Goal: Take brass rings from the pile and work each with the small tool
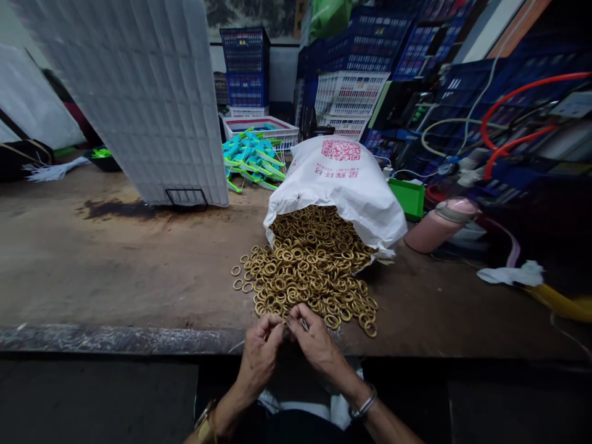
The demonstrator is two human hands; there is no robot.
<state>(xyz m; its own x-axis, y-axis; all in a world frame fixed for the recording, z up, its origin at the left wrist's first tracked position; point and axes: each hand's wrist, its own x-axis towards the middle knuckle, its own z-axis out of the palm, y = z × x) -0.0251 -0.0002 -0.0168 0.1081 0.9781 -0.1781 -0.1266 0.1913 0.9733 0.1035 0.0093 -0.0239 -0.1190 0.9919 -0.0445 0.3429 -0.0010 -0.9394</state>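
Note:
My left hand (262,348) and my right hand (315,341) meet at the near edge of a pile of gold-coloured rings (305,274). Both are closed in a pinch, fingertips almost touching. What they pinch is too small and too hidden to make out. A thin pale strand (236,346) shows just left of my left hand. The rings spill from the mouth of a white woven sack (324,179) with red print, which lies on its side on the brown table (185,265).
Left of the sack stands a tall pale ribbed panel (171,117) in a black wire stand (187,197). Behind are a heap of turquoise and green plastic pieces (253,157) and stacked blue crates (247,61). A pink bottle (441,225) and red hoses (490,123) are at right.

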